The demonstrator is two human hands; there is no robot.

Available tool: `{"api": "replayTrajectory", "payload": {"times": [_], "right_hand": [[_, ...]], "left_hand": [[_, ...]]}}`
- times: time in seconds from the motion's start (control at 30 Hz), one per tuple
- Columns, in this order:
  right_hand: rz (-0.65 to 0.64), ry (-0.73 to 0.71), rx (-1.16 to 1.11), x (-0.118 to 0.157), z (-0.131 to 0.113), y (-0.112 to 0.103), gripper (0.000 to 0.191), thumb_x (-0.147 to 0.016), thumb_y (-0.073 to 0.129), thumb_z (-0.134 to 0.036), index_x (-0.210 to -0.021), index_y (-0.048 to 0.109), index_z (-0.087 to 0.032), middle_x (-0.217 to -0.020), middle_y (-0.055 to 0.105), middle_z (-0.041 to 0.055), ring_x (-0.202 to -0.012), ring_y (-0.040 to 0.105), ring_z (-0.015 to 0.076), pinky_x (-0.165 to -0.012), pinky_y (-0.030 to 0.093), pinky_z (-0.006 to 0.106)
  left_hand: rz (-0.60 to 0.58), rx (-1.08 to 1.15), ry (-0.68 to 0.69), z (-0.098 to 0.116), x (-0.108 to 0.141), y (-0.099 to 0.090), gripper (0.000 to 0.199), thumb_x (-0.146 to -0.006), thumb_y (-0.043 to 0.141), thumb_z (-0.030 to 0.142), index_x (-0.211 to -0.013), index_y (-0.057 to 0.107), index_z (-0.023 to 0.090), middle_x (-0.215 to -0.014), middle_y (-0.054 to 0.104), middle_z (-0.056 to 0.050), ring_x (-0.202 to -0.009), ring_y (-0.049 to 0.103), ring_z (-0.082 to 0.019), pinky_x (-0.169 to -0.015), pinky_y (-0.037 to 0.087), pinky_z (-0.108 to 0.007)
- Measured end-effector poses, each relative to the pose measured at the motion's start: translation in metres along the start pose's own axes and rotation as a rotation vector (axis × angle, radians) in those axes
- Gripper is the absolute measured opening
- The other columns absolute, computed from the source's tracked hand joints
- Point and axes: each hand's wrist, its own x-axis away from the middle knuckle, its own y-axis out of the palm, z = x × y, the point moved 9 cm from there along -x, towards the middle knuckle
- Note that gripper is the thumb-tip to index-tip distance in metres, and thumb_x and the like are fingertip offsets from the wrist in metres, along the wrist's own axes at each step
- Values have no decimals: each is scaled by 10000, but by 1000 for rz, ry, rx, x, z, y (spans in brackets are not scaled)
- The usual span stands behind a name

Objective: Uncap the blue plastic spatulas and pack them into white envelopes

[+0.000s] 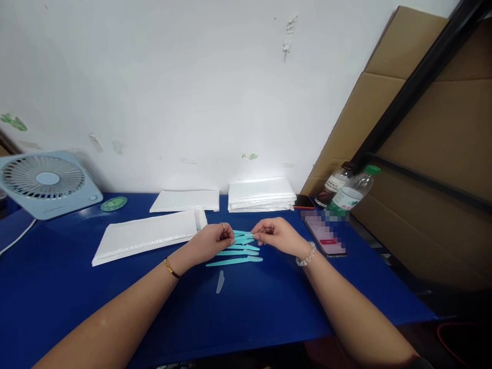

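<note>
Your left forearm [115, 302] and right forearm [351, 302] reach up from seven and five o'clock over the blue table [238, 318], a dark bracelet [171, 268] on the left wrist and clear beads [306, 255] on the right. Your left hand [207, 242] holds thumb and finger together at the uppermost slim turquoise tools [236, 261]; your right hand [280, 236] pinches at their right-hand ends, so each grip is clamped on them, though you cannot tell how many sit between the fingers. More of these tools lie just below your hands, roughly side by side, running from nine to three o'clock.

Taking those tools as the centre, you have a small translucent piece [220, 282] near them at seven o'clock. At nine, a long white padded envelope [144, 237] lies with its right end just beside your left hand. Another envelope [184, 201] lies between ten and eleven, and a stack of envelopes [261, 195] between twelve and one, near the wall [192, 92]. Well apart, you see a green disc [114, 204] at ten and a pale blue fan [48, 178] beyond it. Two bottles [346, 199] stand at two o'clock, and a phone [326, 238] with a blurred-out screen lies at three.
</note>
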Motion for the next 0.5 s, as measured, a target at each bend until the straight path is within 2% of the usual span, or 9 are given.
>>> {"api": "replayTrajectory", "payload": {"times": [0.13,0.17,0.2,0.33,0.4,0.5], "right_hand": [[-168,25,120,6,2,5,191,-781,637,-323,-841,690,-149,-703,671,29,-595,631,128,-586,497,240],[-176,29,164,6,2,3,178,-789,624,-309,-837,692,-151,-705,670,27,-581,622,123,-578,490,237],[-149,28,213,7,3,-3,166,-798,606,-291,-838,691,-153,-705,669,24,-576,614,120,-574,482,234],[90,-4,515,5,4,-35,118,-788,568,-181,-806,682,-162,-728,654,22,-625,582,122,-591,438,229],[114,-25,655,3,6,-37,98,-758,590,-156,-795,681,-165,-774,644,29,-672,574,128,-620,425,231],[92,-37,773,-1,12,-29,83,-750,603,-161,-796,673,-165,-821,623,40,-691,561,127,-633,405,227]], "left_hand": [[-87,-99,45,4,1,12,214,-825,500,393,-800,600,205,-733,625,0,-650,559,-143,-581,413,-244],[-87,-150,60,5,1,13,210,-826,502,382,-790,610,206,-738,631,-3,-646,560,-145,-574,404,-246],[-71,-202,78,5,1,12,208,-831,498,369,-785,618,206,-752,637,-8,-648,563,-147,-573,396,-249],[28,-399,131,5,-2,6,182,-848,475,277,-817,642,209,-816,650,-24,-699,582,-161,-620,388,-263],[45,-484,127,2,-3,4,155,-831,513,263,-854,657,213,-828,658,-26,-718,592,-172,-649,387,-278],[40,-550,123,-1,-4,5,135,-808,575,305,-854,669,220,-846,668,-23,-731,599,-184,-677,384,-299]]}}
